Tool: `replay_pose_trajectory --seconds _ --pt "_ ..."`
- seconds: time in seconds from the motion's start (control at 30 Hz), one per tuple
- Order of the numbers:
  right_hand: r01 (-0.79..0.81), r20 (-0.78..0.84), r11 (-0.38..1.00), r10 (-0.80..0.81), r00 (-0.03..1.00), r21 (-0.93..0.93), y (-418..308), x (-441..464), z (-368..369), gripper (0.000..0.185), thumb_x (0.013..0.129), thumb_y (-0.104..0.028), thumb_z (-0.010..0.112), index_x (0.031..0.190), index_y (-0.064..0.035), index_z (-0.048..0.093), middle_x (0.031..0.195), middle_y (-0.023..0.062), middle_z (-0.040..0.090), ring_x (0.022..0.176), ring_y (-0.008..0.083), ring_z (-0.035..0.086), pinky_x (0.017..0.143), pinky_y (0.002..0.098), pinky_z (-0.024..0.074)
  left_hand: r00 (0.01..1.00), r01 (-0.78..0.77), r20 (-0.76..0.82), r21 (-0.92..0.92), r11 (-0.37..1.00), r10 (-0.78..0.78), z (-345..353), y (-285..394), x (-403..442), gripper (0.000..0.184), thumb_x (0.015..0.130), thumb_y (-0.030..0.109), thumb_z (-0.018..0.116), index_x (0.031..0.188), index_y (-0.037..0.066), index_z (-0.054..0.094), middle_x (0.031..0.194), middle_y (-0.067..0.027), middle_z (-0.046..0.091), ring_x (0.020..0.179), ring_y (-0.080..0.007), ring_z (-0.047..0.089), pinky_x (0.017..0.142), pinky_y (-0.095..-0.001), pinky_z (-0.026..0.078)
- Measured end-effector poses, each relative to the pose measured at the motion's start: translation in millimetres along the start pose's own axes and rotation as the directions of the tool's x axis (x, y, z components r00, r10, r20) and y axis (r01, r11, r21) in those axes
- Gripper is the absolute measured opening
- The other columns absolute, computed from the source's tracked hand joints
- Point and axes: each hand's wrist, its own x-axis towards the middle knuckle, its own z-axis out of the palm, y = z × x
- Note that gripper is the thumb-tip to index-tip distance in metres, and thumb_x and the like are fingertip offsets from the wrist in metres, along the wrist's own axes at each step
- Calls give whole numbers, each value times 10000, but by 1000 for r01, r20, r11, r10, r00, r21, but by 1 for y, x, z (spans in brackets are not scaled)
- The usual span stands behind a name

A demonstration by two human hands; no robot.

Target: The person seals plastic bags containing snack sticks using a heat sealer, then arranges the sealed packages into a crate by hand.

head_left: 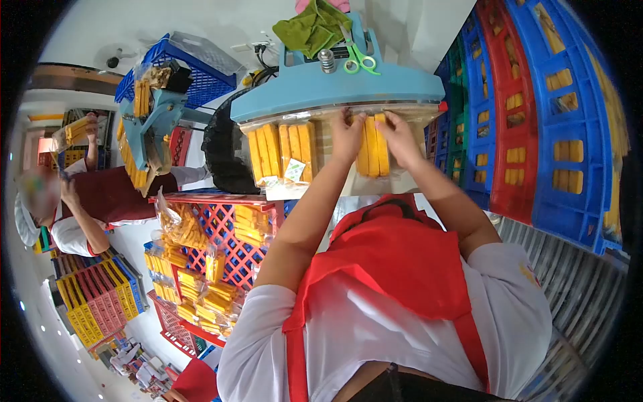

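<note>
At the edge of a light-blue sealing machine, a clear bag of yellow sticks lies with its top toward the machine. My left hand grips the bag's upper left side with bent fingers. My right hand pinches its upper right side. To the left of my hands, two more clear bags of yellow sticks lie side by side, with small white-and-green packets at their lower ends. Green-handled scissors and a green cloth rest on top of the machine.
Stacked blue and red crates filled with yellow sticks rise close on the right. A red crate with bagged sticks stands lower left. Further left, a co-worker in a dark red apron works beside another blue machine.
</note>
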Motion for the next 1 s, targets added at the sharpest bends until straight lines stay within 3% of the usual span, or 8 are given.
replay_pose_trajectory --seconds 0.07,0.2,0.3,0.37,0.4,0.47,0.57,1.0 --pt "141 50 981 -136 990 -136 5 -13 4 536 825 -187 540 1244 53 307 1003 120 552 918 181 518 812 278 398 996 -42 -60 291 956 62 -3 1 -3 326 745 69 615 1014 -63 485 873 -79 548 815 -119 506 713 -234 411" --pt "114 41 984 -110 993 -137 29 -5 10 455 831 -97 515 1230 32 339 1089 82 499 952 131 479 835 248 379 994 -60 -80 217 974 79 -13 -12 0 362 726 88 636 1012 -77 487 912 -120 534 854 -155 514 744 -255 411" --pt "110 -7 989 -111 994 -97 27 -7 21 501 818 -171 542 1219 52 343 1019 143 553 919 180 521 809 281 398 951 -186 -130 489 852 282 -24 1 -24 400 711 109 646 1038 -61 489 1020 -183 497 952 -240 497 807 -295 394" --pt "163 4 986 -163 987 -30 31 -4 26 482 814 -182 543 1205 42 372 1031 168 546 922 207 523 814 292 396 883 -407 196 772 488 427 -35 40 -59 402 708 156 651 1065 20 527 1120 -175 466 1062 -305 421 897 -369 332" --pt "160 3 987 -160 987 -27 35 -1 29 482 814 -182 543 1205 42 372 1031 168 546 922 207 523 814 292 396 884 -406 198 774 486 424 -43 52 -75 402 708 156 651 1065 20 527 1120 -175 466 1062 -305 421 897 -369 332" --pt "239 -15 952 -246 969 -191 42 2 38 471 813 -186 539 1192 47 386 1033 187 539 936 244 521 832 314 388 883 -397 337 908 134 326 -60 69 -100 408 698 224 651 1082 128 555 1193 -150 438 1146 -391 318 943 -499 239" --pt "208 6 960 -211 978 -189 30 -4 57 470 812 -194 536 1184 54 392 1044 195 529 960 281 510 848 336 380 919 -329 306 943 57 247 -88 67 -118 391 706 301 633 1076 190 573 1258 -105 398 1208 -409 227 910 -625 143" --pt "228 28 962 -226 974 -152 48 10 71 456 815 -174 551 1171 60 389 1051 135 507 958 196 484 840 291 373 933 -303 283 951 60 222 -108 52 -120 562 717 339 613 1227 213 414 1318 -66 335 1224 -365 235 949 -600 140"
